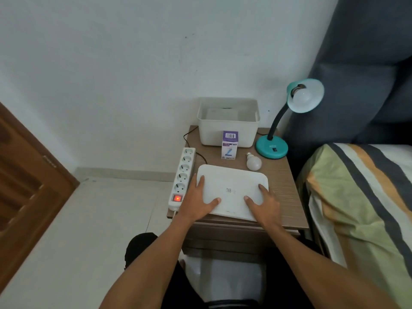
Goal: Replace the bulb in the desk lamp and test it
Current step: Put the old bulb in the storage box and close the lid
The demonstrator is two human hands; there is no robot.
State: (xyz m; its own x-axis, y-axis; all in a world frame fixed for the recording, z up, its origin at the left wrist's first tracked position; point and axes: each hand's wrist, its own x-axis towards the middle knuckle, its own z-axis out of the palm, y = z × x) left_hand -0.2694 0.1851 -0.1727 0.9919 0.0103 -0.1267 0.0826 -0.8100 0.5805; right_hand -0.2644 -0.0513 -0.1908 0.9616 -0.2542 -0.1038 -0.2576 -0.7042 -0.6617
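Note:
A teal desk lamp [272,148] stands at the back right of the bedside table, its shade tilted up with an unlit white bulb [301,95] in the socket. A loose white bulb [254,162] lies on the table in front of the lamp base. A small purple-and-white bulb box [229,144] stands upright beside it. My left hand [199,202] and my right hand [263,202] grip the two near corners of a white lid [234,186] lying flat at the table's front.
A white plastic bin [228,121] sits open at the back of the wooden table [283,181]. A white power strip [181,177] with a glowing red switch lies along the left edge. A bed with striped bedding [361,208] is at the right, a wooden door [26,179] at the left.

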